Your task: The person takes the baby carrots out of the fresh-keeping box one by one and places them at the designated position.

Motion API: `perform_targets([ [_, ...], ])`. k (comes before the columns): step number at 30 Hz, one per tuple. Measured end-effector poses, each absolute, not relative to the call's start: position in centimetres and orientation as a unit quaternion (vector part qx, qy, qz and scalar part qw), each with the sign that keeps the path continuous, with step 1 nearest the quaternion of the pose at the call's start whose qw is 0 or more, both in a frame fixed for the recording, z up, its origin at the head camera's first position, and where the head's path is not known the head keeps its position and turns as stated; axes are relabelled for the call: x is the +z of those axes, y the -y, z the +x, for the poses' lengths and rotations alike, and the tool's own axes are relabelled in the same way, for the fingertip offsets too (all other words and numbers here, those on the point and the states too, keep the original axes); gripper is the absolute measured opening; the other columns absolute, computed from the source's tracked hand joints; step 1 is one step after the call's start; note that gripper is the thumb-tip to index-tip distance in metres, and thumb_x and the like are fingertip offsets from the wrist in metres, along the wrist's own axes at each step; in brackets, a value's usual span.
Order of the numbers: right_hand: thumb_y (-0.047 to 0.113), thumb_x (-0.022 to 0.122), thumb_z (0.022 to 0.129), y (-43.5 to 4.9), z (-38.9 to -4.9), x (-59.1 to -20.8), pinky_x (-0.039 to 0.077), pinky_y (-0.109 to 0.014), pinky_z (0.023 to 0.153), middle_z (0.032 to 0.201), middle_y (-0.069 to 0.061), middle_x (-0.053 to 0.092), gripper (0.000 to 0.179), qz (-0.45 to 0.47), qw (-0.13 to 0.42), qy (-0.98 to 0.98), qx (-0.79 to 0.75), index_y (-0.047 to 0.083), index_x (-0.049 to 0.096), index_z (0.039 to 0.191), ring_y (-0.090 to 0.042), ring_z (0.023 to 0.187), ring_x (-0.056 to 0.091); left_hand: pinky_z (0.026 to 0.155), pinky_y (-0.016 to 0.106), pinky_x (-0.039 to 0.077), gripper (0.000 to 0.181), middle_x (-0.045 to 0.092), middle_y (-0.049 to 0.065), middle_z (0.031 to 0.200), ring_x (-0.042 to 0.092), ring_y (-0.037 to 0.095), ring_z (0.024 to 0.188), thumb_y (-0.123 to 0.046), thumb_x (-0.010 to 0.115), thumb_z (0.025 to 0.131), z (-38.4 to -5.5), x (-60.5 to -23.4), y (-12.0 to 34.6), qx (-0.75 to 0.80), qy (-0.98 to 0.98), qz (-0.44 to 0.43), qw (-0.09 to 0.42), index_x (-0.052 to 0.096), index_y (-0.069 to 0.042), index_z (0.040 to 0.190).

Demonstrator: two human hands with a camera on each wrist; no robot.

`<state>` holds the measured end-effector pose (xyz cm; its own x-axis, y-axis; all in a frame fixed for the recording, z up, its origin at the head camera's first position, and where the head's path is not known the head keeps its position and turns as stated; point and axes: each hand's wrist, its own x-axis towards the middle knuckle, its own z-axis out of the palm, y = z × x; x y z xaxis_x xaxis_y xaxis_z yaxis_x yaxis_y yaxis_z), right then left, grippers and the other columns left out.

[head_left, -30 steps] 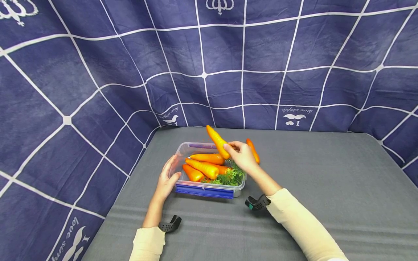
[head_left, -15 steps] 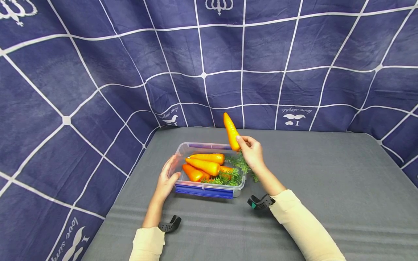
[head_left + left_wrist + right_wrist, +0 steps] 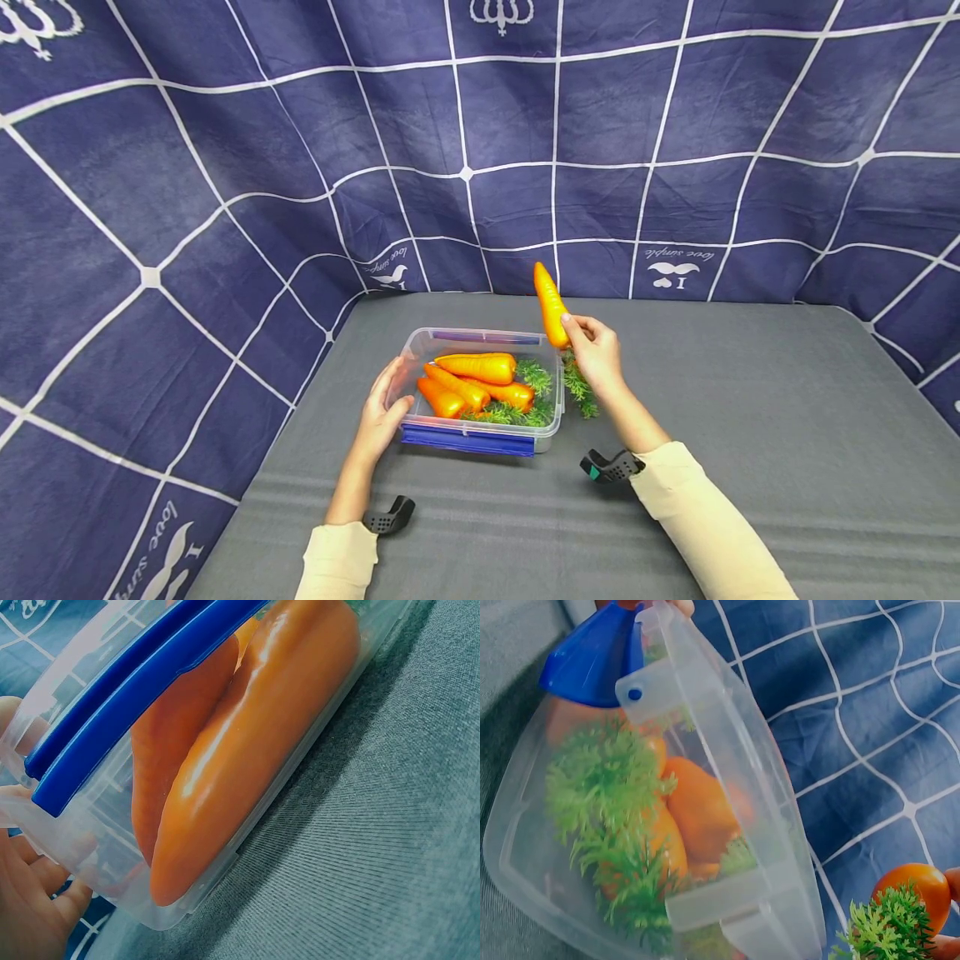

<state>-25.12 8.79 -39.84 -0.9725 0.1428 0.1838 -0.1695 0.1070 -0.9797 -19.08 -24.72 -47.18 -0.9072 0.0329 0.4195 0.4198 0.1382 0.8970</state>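
My right hand (image 3: pixel 600 360) pinches a carrot (image 3: pixel 552 307) near its thick end, with the pointed tip up, above the back right of a clear plastic container (image 3: pixel 495 430). Green leaves (image 3: pixel 581 385) hang from that carrot outside the right wall; its leafy end (image 3: pixel 919 896) shows in the right wrist view. Several carrots (image 3: pixel 478 367) lie inside the container, tips to the left, their leaves (image 3: pixel 536 410) to the right. My left hand (image 3: pixel 384 407) holds the container's left end, thumb at the rim and fingers against the outer wall.
A blue latch (image 3: pixel 467 439) hangs along the container's front. The container stands on a grey cloth-covered table (image 3: pixel 750 400). Behind and to the left hangs a blue curtain (image 3: pixel 600 125) with white grid lines. Black wrist cameras (image 3: pixel 609 467) sit beneath both wrists.
My right hand has carried the carrot up and to the right, tipping it more upright, its leaves now beyond the right wall. An orange shape right of that hand no longer shows. Left hand unmoved.
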Motion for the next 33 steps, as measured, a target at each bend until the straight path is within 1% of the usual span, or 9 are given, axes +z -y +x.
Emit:
perform_targets([
  [2,0.026,0.061,0.096,-9.1,-25.1,-40.0,0.056,-0.026,0.06,0.093,-0.021,0.069,0.04,0.003,0.12,0.739,0.663,-0.009,0.065,0.115,-0.007,0.061,0.063,0.109,0.02,0.03,0.062,0.027,0.032,0.15,0.032,0.05,0.134,0.016,0.049,0.085,-19.1,-47.1,24.7,-0.638,0.739,-0.154,0.152,0.032,0.013,0.144],
  [6,0.027,0.06,0.096,-9.8,-25.1,-40.4,0.052,-0.019,0.058,0.091,-0.019,0.069,0.04,-0.007,0.123,0.746,0.655,-0.009,0.065,0.114,-0.005,0.061,0.062,0.11,0.02,0.03,0.062,0.027,0.031,0.151,0.032,0.05,0.135,0.016,0.049,0.085,-19.1,-47.2,24.7,-0.639,0.739,-0.152,0.152,0.032,0.013,0.144],
  [9,0.028,0.06,0.096,-10.4,-25.1,-40.8,0.051,-0.017,0.057,0.09,-0.017,0.07,0.041,-0.014,0.117,0.748,0.653,-0.009,0.065,0.115,-0.005,0.06,0.063,0.109,0.021,0.031,0.062,0.027,0.031,0.151,0.032,0.05,0.134,0.016,0.049,0.085,-19.1,-47.2,24.7,-0.64,0.738,-0.151,0.152,0.033,0.012,0.144],
  [13,0.029,0.06,0.096,-11.1,-25.2,-41.5,0.052,-0.017,0.057,0.091,-0.016,0.07,0.043,-0.024,0.119,0.752,0.648,-0.009,0.065,0.115,-0.004,0.061,0.064,0.109,0.019,0.031,0.062,0.026,0.031,0.151,0.031,0.05,0.134,0.016,0.049,0.085,-19.1,-47.2,24.7,-0.641,0.736,-0.154,0.152,0.032,0.012,0.145],
  [17,0.029,0.06,0.096,-11.7,-25.1,-42.0,0.051,-0.015,0.06,0.092,-0.018,0.07,0.043,-0.033,0.126,0.756,0.641,-0.01,0.065,0.114,-0.001,0.062,0.061,0.108,0.017,0.03,0.062,0.026,0.031,0.151,0.031,0.051,0.135,0.016,0.049,0.085,-19.1,-47.2,24.7,-0.642,0.736,-0.155,0.151,0.032,0.013,0.144],
  [21,0.028,0.06,0.096,-12.2,-25.0,-42.5,0.048,-0.013,0.061,0.093,-0.018,0.07,0.042,-0.043,0.138,0.764,0.629,-0.01,0.065,0.114,0.002,0.064,0.058,0.109,0.019,0.031,0.062,0.026,0.03,0.151,0.031,0.05,0.135,0.016,0.049,0.085,-19.1,-47.2,24.7,-0.642,0.736,-0.153,0.149,0.033,0.012,0.145],
  [25,0.03,0.06,0.096,-12.7,-25.0,-43.0,0.048,-0.014,0.061,0.093,-0.018,0.07,0.043,-0.052,0.134,0.765,0.628,-0.009,0.065,0.114,0.001,0.063,0.059,0.11,0.021,0.031,0.062,0.027,0.03,0.151,0.032,0.049,0.135,0.015,0.049,0.085,-19.1,-47.2,24.7,-0.64,0.738,-0.15,0.149,0.033,0.011,0.145],
  [28,0.034,0.06,0.096,-13.1,-25.1,-43.4,0.048,-0.015,0.061,0.096,-0.018,0.07,0.046,-0.064,0.124,0.771,0.622,-0.008,0.065,0.116,-0.001,0.064,0.059,0.109,0.02,0.031,0.062,0.027,0.03,0.151,0.032,0.049,0.135,0.015,0.049,0.085,-19.1,-47.2,24.7,-0.639,0.74,-0.149,0.148,0.033,0.011,0.145],
  [33,0.039,0.058,0.096,-13.8,-25.1,-43.9,0.045,-0.016,0.062,0.099,-0.019,0.07,0.05,-0.083,0.119,0.79,0.595,-0.006,0.066,0.115,-0.004,0.069,0.057,0.108,0.017,0.03,0.062,0.026,0.03,0.151,0.031,0.049,0.135,0.015,0.049,0.085,-19.1,-47.1,24.6,-0.64,0.739,-0.149,0.149,0.033,0.012,0.145],
])
